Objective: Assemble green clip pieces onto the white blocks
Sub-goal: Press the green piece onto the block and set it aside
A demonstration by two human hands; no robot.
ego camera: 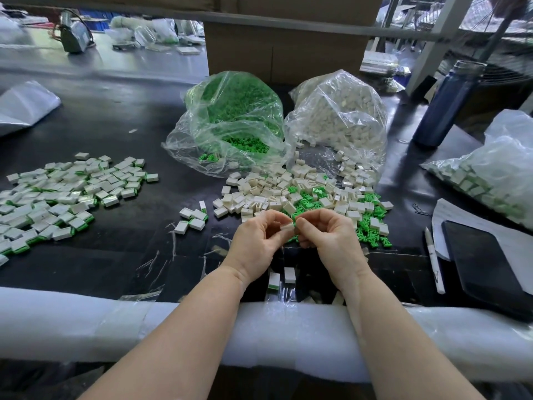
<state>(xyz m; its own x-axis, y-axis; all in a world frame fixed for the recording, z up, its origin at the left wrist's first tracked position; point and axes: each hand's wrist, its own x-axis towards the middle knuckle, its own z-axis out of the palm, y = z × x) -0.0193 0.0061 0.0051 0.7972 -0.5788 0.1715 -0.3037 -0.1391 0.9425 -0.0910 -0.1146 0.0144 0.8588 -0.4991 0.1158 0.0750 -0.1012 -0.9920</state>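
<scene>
White block [286, 227] pinched between left hand [255, 243] and right hand [331, 241] just above the counter [115, 255], fingers of both curled on it; a green clip appears to be pressing in, though mostly hidden. Loose stock [302, 194] lies just beyond the hands for short reaches; finished pieces [63, 197] piled well left, kept apart.

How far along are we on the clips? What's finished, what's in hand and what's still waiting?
Done: a wide pile of assembled blocks on the left, plus a few near the middle. In hand: the left hand and right hand pinch one white block between them, a green edge showing. Left: the loose mix of white blocks and green clips, and nearly full bags of green clips and white blocks. Most remains.
</scene>
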